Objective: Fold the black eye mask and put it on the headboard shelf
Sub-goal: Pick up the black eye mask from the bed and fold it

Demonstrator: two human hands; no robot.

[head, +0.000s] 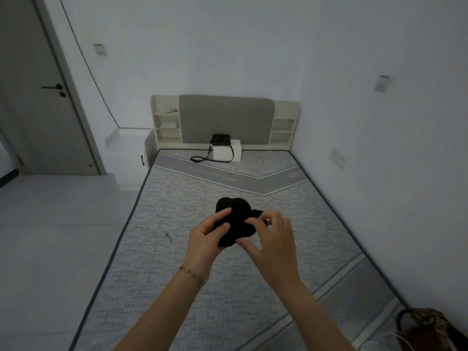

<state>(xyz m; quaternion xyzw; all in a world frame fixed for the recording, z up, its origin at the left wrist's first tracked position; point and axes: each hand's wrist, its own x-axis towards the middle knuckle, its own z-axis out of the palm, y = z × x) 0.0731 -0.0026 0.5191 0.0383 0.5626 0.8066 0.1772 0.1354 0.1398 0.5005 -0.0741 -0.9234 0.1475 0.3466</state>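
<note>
The black eye mask (236,219) is held up over the middle of the bare mattress, doubled over on itself, with its strap end sticking out to the right. My left hand (206,236) grips its left side, thumb on top. My right hand (272,239) pinches its right edge near the strap. The headboard (226,117) stands at the far end of the bed, with open white shelf compartments on its left side (166,122) and right side (283,127).
A small black bag (221,140) with a long strap leans on a white box (228,153) at the head of the mattress (177,211). Small items lie in the left shelves. A door (38,97) is at the left; a brown bag (430,328) sits at the bottom right.
</note>
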